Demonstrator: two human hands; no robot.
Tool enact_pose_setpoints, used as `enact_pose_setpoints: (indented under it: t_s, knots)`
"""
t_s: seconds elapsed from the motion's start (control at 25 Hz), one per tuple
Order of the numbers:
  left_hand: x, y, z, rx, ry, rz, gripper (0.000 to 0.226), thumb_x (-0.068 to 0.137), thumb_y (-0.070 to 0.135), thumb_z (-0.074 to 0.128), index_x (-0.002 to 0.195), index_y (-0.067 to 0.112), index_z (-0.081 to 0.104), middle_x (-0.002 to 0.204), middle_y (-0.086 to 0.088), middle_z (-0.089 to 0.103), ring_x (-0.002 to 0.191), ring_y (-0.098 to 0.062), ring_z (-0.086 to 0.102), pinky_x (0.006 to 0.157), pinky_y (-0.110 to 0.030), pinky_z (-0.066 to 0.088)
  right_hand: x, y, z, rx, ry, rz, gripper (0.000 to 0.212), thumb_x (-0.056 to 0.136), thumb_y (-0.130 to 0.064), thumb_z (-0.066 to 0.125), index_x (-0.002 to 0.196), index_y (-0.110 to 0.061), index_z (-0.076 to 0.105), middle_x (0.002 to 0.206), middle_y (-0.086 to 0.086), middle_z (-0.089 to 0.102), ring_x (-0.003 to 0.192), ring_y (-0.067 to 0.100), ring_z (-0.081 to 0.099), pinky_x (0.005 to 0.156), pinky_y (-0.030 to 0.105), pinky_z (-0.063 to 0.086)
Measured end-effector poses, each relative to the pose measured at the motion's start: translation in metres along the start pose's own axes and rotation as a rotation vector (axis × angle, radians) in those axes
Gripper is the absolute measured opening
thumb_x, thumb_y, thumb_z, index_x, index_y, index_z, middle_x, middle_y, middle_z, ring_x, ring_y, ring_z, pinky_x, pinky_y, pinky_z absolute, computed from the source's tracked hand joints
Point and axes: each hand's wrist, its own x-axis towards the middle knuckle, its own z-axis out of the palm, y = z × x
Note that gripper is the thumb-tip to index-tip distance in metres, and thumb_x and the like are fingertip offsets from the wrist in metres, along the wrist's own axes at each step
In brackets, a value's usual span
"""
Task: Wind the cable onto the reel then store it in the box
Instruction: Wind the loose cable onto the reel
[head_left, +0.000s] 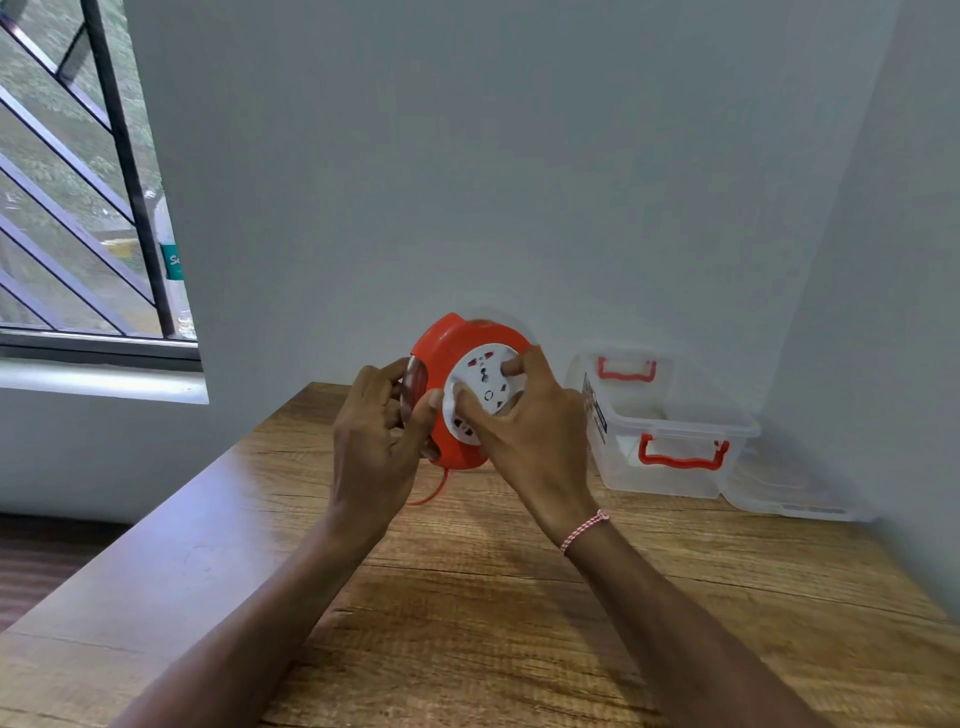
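Observation:
I hold an orange cable reel (448, 349) upright above the wooden table (467, 597). Its white socket face (485, 387) points toward me. My left hand (371, 441) grips the reel's left rim and back. My right hand (524, 431) lies on the white face, fingers curled over its edge. A short loop of orange cable (434, 491) hangs from the reel's underside down to the table. The clear plastic box (670, 441) with orange handles stands open to the right, against the wall.
The box's clear lid (789, 493) lies flat on the table to the right of the box, in the corner. Walls close the table at the back and right. A barred window (78, 208) is at the left, with a bottle (174, 260) on its sill.

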Motion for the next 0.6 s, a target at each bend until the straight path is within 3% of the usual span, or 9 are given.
enact_pose_setpoints:
  t_s: [0.12,0.24,0.32,0.4,0.48,0.6]
  knots:
    - [-0.002,-0.001,0.002,0.016,-0.015,0.047,0.038,0.101,0.061,0.051,0.12,0.028,0.056,0.105,0.01,0.058,0.095,0.009,0.061,0.071,-0.008,0.052,-0.001,-0.008,0.003,0.643,-0.077,0.575,0.051,0.088,-0.048,0.081,0.115,-0.01,0.059,0.077,0.009,0.081,0.055,0.02,0.077,0.041,0.022,0.054]
    - [-0.001,-0.004,0.002,0.033,-0.011,0.048,0.038,0.101,0.062,0.05,0.12,0.029,0.056,0.103,0.008,0.059,0.092,0.001,0.063,0.068,-0.013,0.053,-0.002,-0.011,-0.002,0.871,-0.178,0.699,0.048,0.088,-0.044,0.083,0.108,-0.003,0.067,0.071,0.015,0.08,0.054,0.02,0.076,0.044,0.023,0.056]
    - [0.001,-0.004,0.0,0.021,0.02,0.0,0.032,0.1,0.064,0.05,0.118,0.038,0.055,0.104,0.006,0.062,0.091,-0.004,0.065,0.068,-0.019,0.055,0.001,-0.011,-0.007,0.726,-0.215,0.546,0.048,0.092,-0.047,0.078,0.115,-0.006,0.065,0.073,0.012,0.08,0.056,0.019,0.077,0.047,0.025,0.059]
    - [0.003,-0.003,-0.002,-0.028,0.05,-0.084,0.022,0.1,0.064,0.051,0.117,0.051,0.05,0.11,0.005,0.065,0.094,-0.002,0.068,0.068,-0.016,0.058,0.003,-0.005,-0.014,0.23,-0.157,0.198,0.048,0.093,-0.052,0.074,0.12,-0.012,0.065,0.08,0.005,0.082,0.061,0.015,0.077,0.055,0.027,0.063]
    - [0.004,-0.003,-0.004,-0.064,0.069,-0.122,0.02,0.1,0.06,0.053,0.119,0.054,0.048,0.116,0.005,0.066,0.099,-0.003,0.07,0.07,-0.009,0.056,0.003,0.003,-0.018,-0.205,-0.004,-0.236,0.051,0.092,-0.053,0.075,0.124,-0.015,0.068,0.101,0.006,0.082,0.077,0.02,0.08,0.066,0.028,0.062]
    - [0.002,-0.005,-0.002,-0.058,0.075,-0.114,0.021,0.101,0.052,0.055,0.121,0.048,0.05,0.118,0.002,0.067,0.099,-0.001,0.07,0.072,-0.003,0.052,0.001,0.006,-0.016,-0.405,0.02,-0.557,0.062,0.091,-0.051,0.077,0.138,-0.012,0.064,0.121,0.014,0.078,0.084,0.031,0.08,0.067,0.034,0.064]
